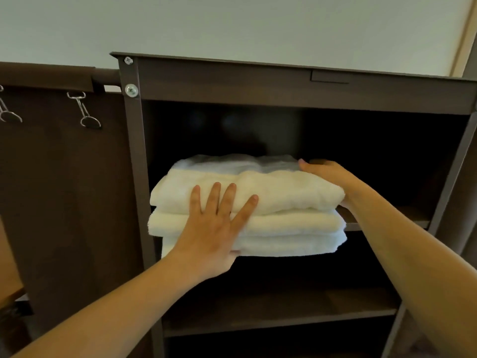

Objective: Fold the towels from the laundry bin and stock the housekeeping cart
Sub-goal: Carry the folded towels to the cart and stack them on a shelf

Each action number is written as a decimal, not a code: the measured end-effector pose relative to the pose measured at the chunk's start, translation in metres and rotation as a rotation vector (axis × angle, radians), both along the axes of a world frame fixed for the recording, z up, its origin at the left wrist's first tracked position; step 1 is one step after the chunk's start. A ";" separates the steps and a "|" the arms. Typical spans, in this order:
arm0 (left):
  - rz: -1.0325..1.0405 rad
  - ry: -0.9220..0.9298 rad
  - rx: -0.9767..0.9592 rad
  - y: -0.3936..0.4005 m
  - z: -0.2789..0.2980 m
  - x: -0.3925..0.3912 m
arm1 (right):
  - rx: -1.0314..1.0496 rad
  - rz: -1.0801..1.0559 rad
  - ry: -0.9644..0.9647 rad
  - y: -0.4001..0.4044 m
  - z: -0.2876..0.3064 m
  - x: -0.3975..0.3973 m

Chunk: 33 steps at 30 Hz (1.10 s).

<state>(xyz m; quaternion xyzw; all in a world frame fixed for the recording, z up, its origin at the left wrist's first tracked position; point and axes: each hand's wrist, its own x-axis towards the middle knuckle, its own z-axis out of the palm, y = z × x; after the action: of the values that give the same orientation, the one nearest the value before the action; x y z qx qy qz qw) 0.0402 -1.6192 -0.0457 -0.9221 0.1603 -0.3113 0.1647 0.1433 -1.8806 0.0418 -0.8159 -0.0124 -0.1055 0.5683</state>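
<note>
- Brown laundry bag [64, 189] hanging at far left, clips [84, 109] on its top edge.
- Left hand [214, 228] flat against stack front, fingers [227, 200] straight and spread, gripping nothing.
- Folded towels [271, 195] half onto cart [258, 81] upper shelf [387, 220], front edge overhanging.
- Right hand [333, 177] laid along stack's right side; curl probably slight, partly hidden.
- Stocking step; next, pushing stack fully in, squaring.

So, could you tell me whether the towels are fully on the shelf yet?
Not fully: the folded towels overhang the shelf's front edge, left hand flat against them.
</note>
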 end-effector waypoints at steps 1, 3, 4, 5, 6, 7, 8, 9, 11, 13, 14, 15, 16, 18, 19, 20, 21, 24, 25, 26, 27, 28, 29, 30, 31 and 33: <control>-0.021 -0.028 -0.008 0.001 -0.001 0.003 | -0.069 0.032 -0.088 -0.002 -0.001 -0.013; -0.048 -0.064 -0.011 0.003 -0.002 0.006 | -0.436 0.037 -0.327 -0.007 -0.011 -0.041; -0.054 -0.082 -0.016 0.004 -0.002 0.007 | -0.678 0.024 -0.476 -0.006 -0.018 -0.054; -0.054 -0.096 -0.022 0.006 -0.001 0.009 | -0.939 0.014 -0.597 -0.003 -0.027 -0.066; -0.050 -0.103 -0.026 0.007 0.000 0.011 | -1.158 -0.006 -0.685 -0.001 -0.039 -0.070; -0.041 -0.103 -0.031 0.009 0.001 0.013 | -1.303 -0.009 -0.721 0.001 -0.050 -0.074; -0.028 -0.102 -0.037 0.011 0.002 0.015 | -1.366 -0.001 -0.725 0.002 -0.062 -0.072; -0.014 -0.098 -0.041 0.013 0.003 0.018 | -1.383 -0.003 -0.711 0.002 -0.069 -0.069; 0.019 -0.047 -0.053 0.015 0.013 0.023 | -1.389 -0.044 -0.717 0.003 -0.071 -0.058; 0.032 0.021 -0.081 0.015 0.026 0.037 | -1.397 -0.069 -0.698 0.007 -0.062 -0.039; 0.036 0.054 -0.107 0.014 0.033 0.045 | -1.400 -0.061 -0.652 0.011 -0.054 -0.029; 0.038 0.077 -0.133 0.013 0.040 0.053 | -1.413 -0.046 -0.587 0.014 -0.047 -0.019; 0.042 0.084 -0.156 0.013 0.044 0.060 | -1.433 -0.034 -0.532 0.017 -0.042 -0.010; 0.073 0.082 -0.194 0.019 0.043 0.070 | -1.446 -0.013 -0.450 0.019 -0.041 0.007; 0.107 0.099 -0.219 0.026 0.039 0.072 | -1.412 0.012 -0.393 0.018 -0.043 0.014; 0.145 0.121 -0.246 0.033 0.033 0.074 | -1.348 0.042 -0.322 0.019 -0.046 0.019; 0.175 0.144 -0.277 0.041 0.026 0.076 | -1.278 0.067 -0.265 0.022 -0.048 0.022; 0.233 0.201 -0.331 0.055 0.020 0.086 | -1.249 0.078 -0.249 0.041 -0.058 0.033; 0.252 0.218 -0.317 0.055 0.022 0.091 | -1.257 0.089 -0.223 0.047 -0.058 0.037; 0.268 0.229 -0.302 0.054 0.024 0.094 | -1.265 0.105 -0.181 0.051 -0.055 0.040; 0.278 0.226 -0.296 0.053 0.025 0.095 | -1.273 0.121 -0.143 0.053 -0.051 0.044; 0.284 0.212 -0.293 0.051 0.025 0.095 | -1.286 0.128 -0.116 0.053 -0.044 0.047; 0.287 0.193 -0.292 0.049 0.025 0.094 | -1.302 0.120 -0.107 0.053 -0.036 0.047; 0.289 0.174 -0.295 0.048 0.023 0.094 | -1.309 0.089 -0.128 0.054 -0.030 0.048; 0.290 0.153 -0.303 0.047 0.021 0.094 | -1.293 0.037 -0.173 0.055 -0.027 0.049; 0.290 0.119 -0.327 0.045 0.019 0.098 | -1.221 -0.039 -0.226 0.061 -0.033 0.054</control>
<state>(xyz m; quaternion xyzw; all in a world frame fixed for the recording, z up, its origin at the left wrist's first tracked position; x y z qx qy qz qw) 0.1384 -1.5742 -0.0270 -0.9667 -0.0172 -0.2511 0.0465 0.1977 -1.8198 0.0083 -0.9776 -0.1158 -0.1754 -0.0080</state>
